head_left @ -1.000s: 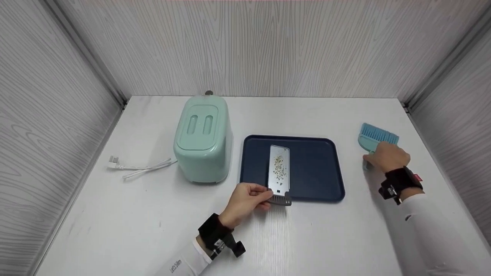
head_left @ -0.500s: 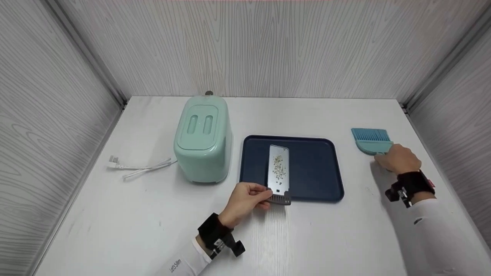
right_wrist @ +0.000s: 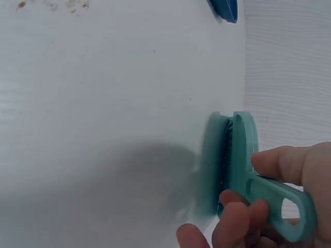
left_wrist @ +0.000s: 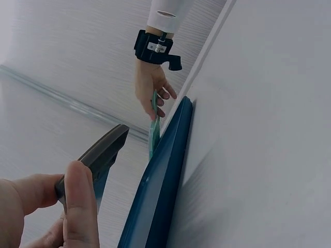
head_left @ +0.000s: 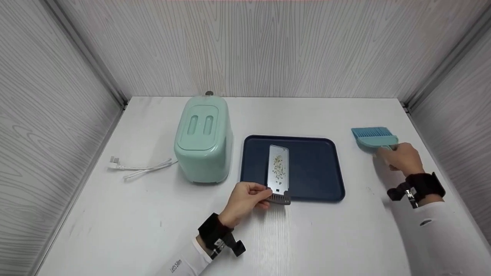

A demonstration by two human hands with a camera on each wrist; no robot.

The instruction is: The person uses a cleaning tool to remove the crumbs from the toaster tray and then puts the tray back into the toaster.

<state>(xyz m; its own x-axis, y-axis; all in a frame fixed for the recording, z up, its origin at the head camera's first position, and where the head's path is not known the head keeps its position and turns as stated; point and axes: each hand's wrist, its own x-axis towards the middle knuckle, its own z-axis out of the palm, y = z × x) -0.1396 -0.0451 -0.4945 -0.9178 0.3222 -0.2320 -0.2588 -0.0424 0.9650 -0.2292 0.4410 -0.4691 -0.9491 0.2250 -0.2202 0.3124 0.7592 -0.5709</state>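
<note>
My left hand (head_left: 247,197) pinches the dark grey handle of a toaster crumb tray (head_left: 273,180) between thumb and fingers. The tray's thin metal plate, scattered with brown crumbs (head_left: 279,168), lies over the left part of a navy serving tray (head_left: 316,168). In the left wrist view the grey handle (left_wrist: 101,150) stands apart from the navy rim (left_wrist: 165,170). Off to the right, my right hand (head_left: 402,158) grips a teal cleaning brush (head_left: 374,138) by its handle. The right wrist view shows its bristles (right_wrist: 226,155) turned down at the white tabletop, thumb on one side of the handle.
A mint-green toaster (head_left: 201,142) with a lid stands left of the navy tray. Its white cord and plug (head_left: 144,168) lie farther left. Patterned grey panels (head_left: 253,50) enclose the table's back and sides. Brownish specks (right_wrist: 71,4) show in the right wrist view.
My right hand has moved right and turned the brush, so its bristles now point to the back left. The left hand and crumb tray have stayed nearly still.
</note>
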